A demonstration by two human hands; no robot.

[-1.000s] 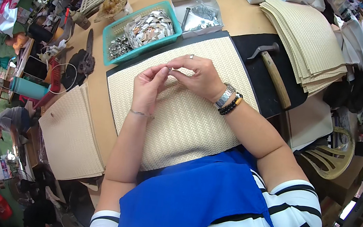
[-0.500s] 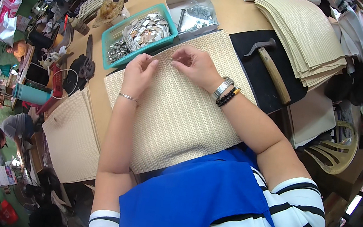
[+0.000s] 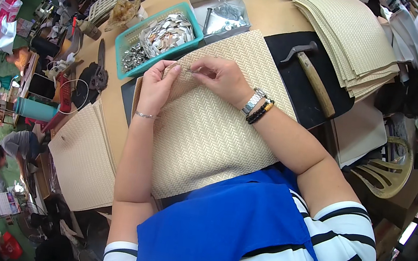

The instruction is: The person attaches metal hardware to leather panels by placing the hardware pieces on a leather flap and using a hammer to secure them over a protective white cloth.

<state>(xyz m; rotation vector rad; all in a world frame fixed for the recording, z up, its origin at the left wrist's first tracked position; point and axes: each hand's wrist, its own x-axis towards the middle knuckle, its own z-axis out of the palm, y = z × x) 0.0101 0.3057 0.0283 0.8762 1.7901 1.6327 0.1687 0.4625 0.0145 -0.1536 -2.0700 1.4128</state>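
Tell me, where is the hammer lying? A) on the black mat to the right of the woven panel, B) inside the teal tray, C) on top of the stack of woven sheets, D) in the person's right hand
A: the hammer lies on the black mat just right of the woven panel, while both hands, left hand and right hand, are busy at the panel's top edge.

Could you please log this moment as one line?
left hand: on woven panel | right hand: pinching small metal piece | hammer: idle
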